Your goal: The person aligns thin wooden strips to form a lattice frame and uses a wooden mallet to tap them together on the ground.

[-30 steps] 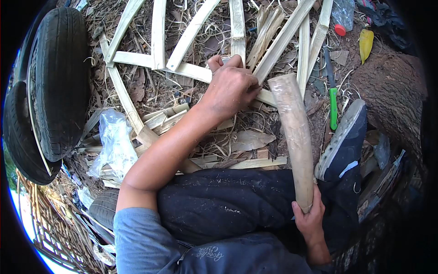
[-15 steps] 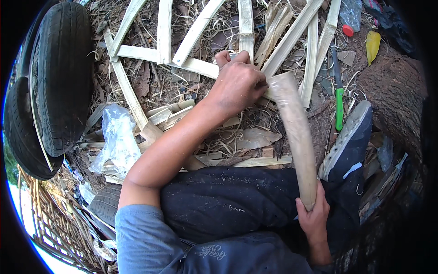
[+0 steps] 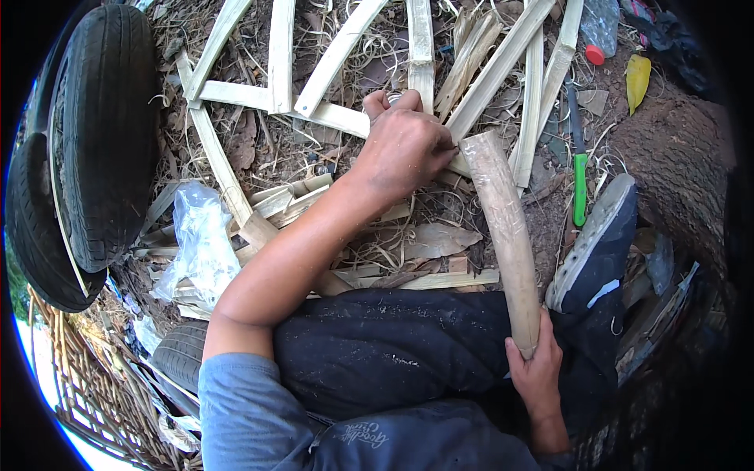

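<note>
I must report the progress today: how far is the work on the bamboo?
Done: many pale split bamboo strips and shavings lie on the ground. In hand: right hand holds a round tan bamboo pole; left hand works at its far end. Left: this pole is unsplit. A green-handled knife lies unused.

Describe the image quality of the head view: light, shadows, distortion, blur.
Head view: even daylight, soft shadows, no glare on the bamboo pole; fisheye bends the tyre and split strips near the rim, with black corners around the picture; the left hand and right hand look sharp, without motion blur; the bottom-left edge is blown out white.
</note>
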Demonstrator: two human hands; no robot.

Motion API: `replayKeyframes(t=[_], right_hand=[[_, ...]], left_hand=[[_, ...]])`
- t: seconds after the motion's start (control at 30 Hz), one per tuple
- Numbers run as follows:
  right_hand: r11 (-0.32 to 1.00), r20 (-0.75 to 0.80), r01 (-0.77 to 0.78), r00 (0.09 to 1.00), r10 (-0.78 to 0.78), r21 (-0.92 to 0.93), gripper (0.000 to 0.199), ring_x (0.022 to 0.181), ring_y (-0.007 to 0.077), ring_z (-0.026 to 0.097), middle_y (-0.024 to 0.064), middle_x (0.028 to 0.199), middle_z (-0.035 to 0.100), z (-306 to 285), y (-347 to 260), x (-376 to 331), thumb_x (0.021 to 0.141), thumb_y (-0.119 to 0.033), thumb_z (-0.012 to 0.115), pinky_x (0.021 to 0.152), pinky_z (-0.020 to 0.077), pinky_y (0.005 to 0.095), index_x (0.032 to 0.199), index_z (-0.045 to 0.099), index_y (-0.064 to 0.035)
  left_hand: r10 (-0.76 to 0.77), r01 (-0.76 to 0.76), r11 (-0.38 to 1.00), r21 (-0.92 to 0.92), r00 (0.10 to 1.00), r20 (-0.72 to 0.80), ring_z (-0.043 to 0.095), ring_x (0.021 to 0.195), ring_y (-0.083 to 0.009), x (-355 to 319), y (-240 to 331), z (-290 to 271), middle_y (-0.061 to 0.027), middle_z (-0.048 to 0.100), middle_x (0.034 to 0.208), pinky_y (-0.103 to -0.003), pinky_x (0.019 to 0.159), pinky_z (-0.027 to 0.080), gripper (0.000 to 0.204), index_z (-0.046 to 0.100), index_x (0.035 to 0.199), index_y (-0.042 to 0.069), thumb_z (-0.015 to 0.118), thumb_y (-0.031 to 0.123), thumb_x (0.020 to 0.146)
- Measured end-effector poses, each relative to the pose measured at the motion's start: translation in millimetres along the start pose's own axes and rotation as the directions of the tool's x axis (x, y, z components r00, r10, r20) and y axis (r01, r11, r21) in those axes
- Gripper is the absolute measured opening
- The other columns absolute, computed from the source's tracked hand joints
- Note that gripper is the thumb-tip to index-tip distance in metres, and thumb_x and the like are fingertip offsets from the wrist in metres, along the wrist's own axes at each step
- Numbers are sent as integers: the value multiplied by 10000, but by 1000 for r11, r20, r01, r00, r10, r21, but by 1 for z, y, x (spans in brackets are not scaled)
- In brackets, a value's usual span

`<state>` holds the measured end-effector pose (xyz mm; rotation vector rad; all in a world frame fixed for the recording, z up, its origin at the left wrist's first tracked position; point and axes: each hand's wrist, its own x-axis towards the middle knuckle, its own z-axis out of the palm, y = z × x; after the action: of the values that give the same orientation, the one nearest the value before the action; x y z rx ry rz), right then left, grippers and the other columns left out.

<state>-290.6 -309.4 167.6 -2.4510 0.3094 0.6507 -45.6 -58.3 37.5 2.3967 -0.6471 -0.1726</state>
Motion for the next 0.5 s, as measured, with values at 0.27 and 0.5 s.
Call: replayKeyframes(t=[0.27,0.5], right_hand=[[1000,-6,-27,1000,27,13,644,1050,475,632,297,1164,619,2,6,-4,795,-96,752,879,527,467,1348,452,39],[976,-87,-28,995,48,218,625,1016,377,673,262,1129,639,5,5,7,805,-85,739,886,520,420,1341,452,56]], left_hand=[[43,-45,998,-32,997,-63,533,934,-195,0,-2,2,27,655,760,-462,919,239,141,749,779,133,834,204,693],[55,-56,997,-47,998,-31,507,1066,-227,0,-4,-11,-5,615,964,-463,980,246,231,755,897,157,811,193,676]])
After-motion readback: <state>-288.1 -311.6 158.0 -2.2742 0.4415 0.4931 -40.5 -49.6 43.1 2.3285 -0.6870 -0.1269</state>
